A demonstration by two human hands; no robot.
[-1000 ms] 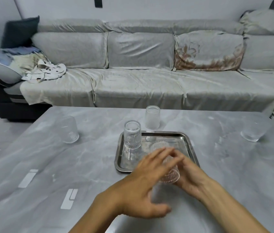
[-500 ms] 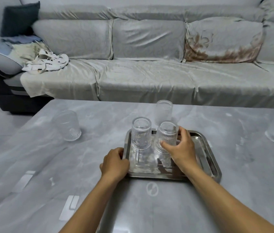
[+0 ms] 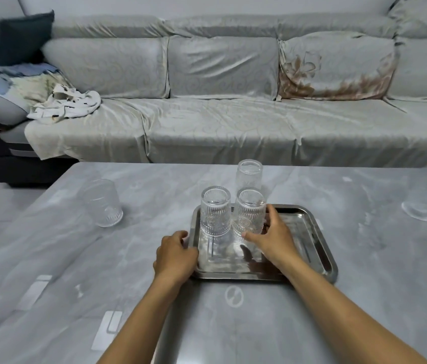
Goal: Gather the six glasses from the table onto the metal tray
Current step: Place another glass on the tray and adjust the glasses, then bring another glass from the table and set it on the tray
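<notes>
**Glass number two stood on the metal tray**

Glass had been cupped in both hands off the tray a second before; now it stood upright inside, so two of six were gathered. Far left of the left hand (image 3: 175, 254), a loose glass (image 3: 103, 203) waited on the desk (image 3: 49, 258). That hand curled shut on the tray (image 3: 320, 248) edge. Beside it stood the first glass (image 3: 215, 211), then the second glass (image 3: 249, 211), wrapped by the right hand (image 3: 272, 239). Beyond them stood a third glass (image 3: 249, 174); far right, another glass (image 3: 421, 206).

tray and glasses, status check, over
Left hand grips tray edge. Right hand on second glass. Three glasses visible off tray. Nothing in the way.
</notes>
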